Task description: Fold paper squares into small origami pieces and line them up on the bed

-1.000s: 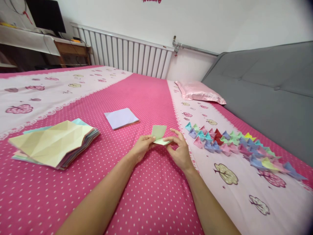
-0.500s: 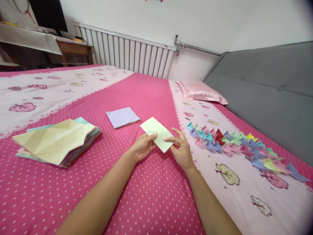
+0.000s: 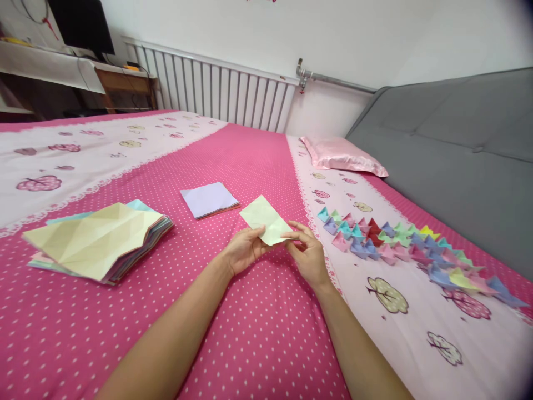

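Bedspread dotted pink, radiator beyond, grey headboard, both hands pinching green paper

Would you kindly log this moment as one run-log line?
left hand: holding pale green paper | right hand: holding same paper | on bedspread: cream-topped stack, lavender-topped stack, colourful folded papers

Beyond the person's left hand and right hand, a broad dotted lane of bedspread runs open toward the radiator, as one watching from the room sees it. On the left, a thick stack of creased papers obstructs low passage; a gap parts it from the smaller lilac-topped stack. On the right, closely set paper boats form a barrier before the gray headboard; a flat strip of bedspread parts them from the right hand.
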`<state>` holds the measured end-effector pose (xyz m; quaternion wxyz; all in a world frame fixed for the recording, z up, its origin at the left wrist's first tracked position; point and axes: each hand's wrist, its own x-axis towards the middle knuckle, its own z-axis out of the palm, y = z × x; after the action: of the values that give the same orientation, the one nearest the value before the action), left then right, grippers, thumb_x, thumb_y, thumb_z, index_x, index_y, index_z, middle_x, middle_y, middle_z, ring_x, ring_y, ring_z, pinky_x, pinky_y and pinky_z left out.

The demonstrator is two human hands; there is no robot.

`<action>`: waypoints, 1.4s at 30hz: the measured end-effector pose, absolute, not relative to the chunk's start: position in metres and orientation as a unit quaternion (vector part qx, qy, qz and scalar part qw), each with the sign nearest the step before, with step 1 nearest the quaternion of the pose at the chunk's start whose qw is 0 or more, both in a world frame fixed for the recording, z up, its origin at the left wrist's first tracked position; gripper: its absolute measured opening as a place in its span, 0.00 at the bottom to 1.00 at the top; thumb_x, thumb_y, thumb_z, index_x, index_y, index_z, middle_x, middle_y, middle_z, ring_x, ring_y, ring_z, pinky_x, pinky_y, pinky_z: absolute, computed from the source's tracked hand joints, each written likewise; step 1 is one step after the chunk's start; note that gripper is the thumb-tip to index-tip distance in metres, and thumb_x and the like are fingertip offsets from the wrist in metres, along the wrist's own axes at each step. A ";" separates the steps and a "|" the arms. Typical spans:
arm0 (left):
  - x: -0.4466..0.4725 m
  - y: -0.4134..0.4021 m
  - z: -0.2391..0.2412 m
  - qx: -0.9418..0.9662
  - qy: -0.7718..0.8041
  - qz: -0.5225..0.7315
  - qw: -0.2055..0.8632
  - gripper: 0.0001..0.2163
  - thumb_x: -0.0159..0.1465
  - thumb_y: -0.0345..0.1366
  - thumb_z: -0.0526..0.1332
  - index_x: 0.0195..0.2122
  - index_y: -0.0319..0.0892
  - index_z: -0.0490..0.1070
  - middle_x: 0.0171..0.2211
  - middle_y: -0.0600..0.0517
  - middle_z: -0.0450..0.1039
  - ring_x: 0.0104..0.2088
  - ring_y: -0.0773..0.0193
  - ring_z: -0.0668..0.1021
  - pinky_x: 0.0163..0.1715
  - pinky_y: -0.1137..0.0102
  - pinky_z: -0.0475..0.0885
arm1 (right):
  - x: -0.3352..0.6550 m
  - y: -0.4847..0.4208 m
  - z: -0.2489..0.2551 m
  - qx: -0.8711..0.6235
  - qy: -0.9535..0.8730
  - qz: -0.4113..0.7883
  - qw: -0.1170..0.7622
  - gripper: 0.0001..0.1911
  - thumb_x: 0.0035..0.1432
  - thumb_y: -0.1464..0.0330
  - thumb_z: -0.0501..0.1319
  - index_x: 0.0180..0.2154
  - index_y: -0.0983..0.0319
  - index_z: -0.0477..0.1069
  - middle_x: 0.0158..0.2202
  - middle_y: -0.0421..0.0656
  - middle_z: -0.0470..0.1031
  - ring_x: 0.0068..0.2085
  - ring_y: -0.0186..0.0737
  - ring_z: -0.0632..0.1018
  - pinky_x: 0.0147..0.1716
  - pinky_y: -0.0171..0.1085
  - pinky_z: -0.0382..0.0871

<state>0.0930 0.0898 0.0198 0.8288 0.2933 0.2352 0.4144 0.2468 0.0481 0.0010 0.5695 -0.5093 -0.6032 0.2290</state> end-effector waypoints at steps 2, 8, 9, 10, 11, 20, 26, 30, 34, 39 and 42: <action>0.093 0.089 0.020 0.299 0.230 0.408 0.832 0.12 0.62 0.29 0.52 0.45 0.31 0.67 0.43 0.40 0.73 0.41 0.59 0.76 0.46 0.65 0.70 | 0.247 0.048 0.001 -0.509 -0.601 0.225 0.573 0.07 0.50 0.67 0.60 0.33 0.59 0.75 0.48 0.47 0.68 0.49 0.43 0.70 0.40 0.39 0.69; 0.094 0.088 0.020 0.301 0.249 0.419 0.820 0.11 0.61 0.27 0.53 0.43 0.34 0.69 0.42 0.42 0.74 0.37 0.63 0.77 0.39 0.71 0.73 | 0.248 0.048 -0.002 -0.505 -0.608 0.216 0.574 0.10 0.46 0.71 0.62 0.34 0.57 0.76 0.53 0.46 0.62 0.52 0.45 0.68 0.45 0.42 0.68; 0.094 0.089 0.020 0.302 0.248 0.415 0.822 0.11 0.61 0.28 0.53 0.43 0.33 0.69 0.41 0.42 0.74 0.37 0.63 0.77 0.38 0.71 0.73 | 0.248 0.048 -0.002 -0.505 -0.610 0.214 0.572 0.10 0.46 0.71 0.63 0.34 0.57 0.76 0.52 0.45 0.63 0.52 0.45 0.68 0.45 0.42 0.67; 0.094 0.089 0.019 0.305 0.245 0.410 0.824 0.11 0.61 0.28 0.53 0.43 0.33 0.69 0.41 0.42 0.74 0.37 0.63 0.77 0.38 0.71 0.73 | 0.248 0.048 -0.002 -0.505 -0.611 0.214 0.571 0.10 0.45 0.70 0.63 0.34 0.57 0.76 0.52 0.45 0.63 0.52 0.45 0.68 0.46 0.42 0.67; 0.094 0.089 0.019 0.309 0.241 0.404 0.827 0.11 0.61 0.29 0.53 0.43 0.33 0.69 0.41 0.41 0.74 0.38 0.62 0.77 0.39 0.71 0.73 | 0.248 0.048 -0.002 -0.505 -0.610 0.215 0.572 0.09 0.45 0.69 0.64 0.33 0.57 0.76 0.52 0.46 0.63 0.52 0.45 0.68 0.45 0.42 0.68; 0.090 0.088 0.013 0.382 0.179 0.350 0.837 0.13 0.59 0.33 0.59 0.44 0.34 0.70 0.45 0.40 0.72 0.44 0.61 0.75 0.49 0.67 0.66 | 0.245 0.048 0.002 -0.542 -0.581 0.210 0.570 0.12 0.49 0.60 0.62 0.33 0.61 0.76 0.41 0.46 0.71 0.41 0.41 0.74 0.40 0.39 0.69; 0.092 0.086 0.010 0.437 0.185 0.359 0.804 0.13 0.54 0.29 0.63 0.41 0.35 0.72 0.46 0.42 0.72 0.44 0.61 0.75 0.49 0.68 0.66 | 0.242 0.046 0.001 -0.551 -0.573 0.214 0.568 0.13 0.49 0.59 0.61 0.30 0.63 0.75 0.33 0.44 0.74 0.34 0.39 0.74 0.36 0.37 0.67; 0.093 0.085 0.010 0.421 0.205 0.359 0.808 0.12 0.55 0.28 0.63 0.41 0.35 0.72 0.45 0.42 0.73 0.44 0.61 0.75 0.49 0.68 0.67 | 0.239 0.044 0.002 -0.558 -0.533 0.243 0.588 0.12 0.46 0.60 0.64 0.29 0.62 0.69 0.26 0.40 0.72 0.28 0.36 0.73 0.29 0.34 0.67; 0.092 0.085 0.010 0.418 0.203 0.353 0.812 0.12 0.55 0.28 0.62 0.41 0.35 0.73 0.47 0.42 0.72 0.43 0.62 0.75 0.48 0.69 0.68 | 0.238 0.046 0.003 -0.551 -0.476 0.244 0.640 0.18 0.39 0.63 0.68 0.31 0.61 0.64 0.28 0.37 0.70 0.29 0.34 0.74 0.30 0.32 0.67; 0.093 0.088 0.008 0.427 0.228 0.365 0.795 0.12 0.54 0.29 0.63 0.40 0.36 0.73 0.44 0.44 0.73 0.40 0.65 0.77 0.44 0.73 0.70 | 0.239 0.048 0.001 -0.514 -0.450 0.323 0.655 0.20 0.41 0.64 0.67 0.37 0.63 0.66 0.29 0.40 0.74 0.31 0.36 0.76 0.33 0.35 0.69; 0.094 0.091 0.007 0.434 0.262 0.381 0.773 0.11 0.53 0.31 0.64 0.38 0.35 0.74 0.39 0.45 0.76 0.35 0.68 0.77 0.38 0.77 0.71 | 0.238 0.048 0.001 -0.504 -0.427 0.356 0.661 0.17 0.41 0.65 0.67 0.35 0.65 0.70 0.31 0.42 0.76 0.31 0.36 0.76 0.34 0.36 0.70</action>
<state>0.0937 0.0915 0.0065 0.7733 0.4341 0.2616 0.3810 0.2381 0.0480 0.0015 0.6610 -0.5038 -0.4274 0.3560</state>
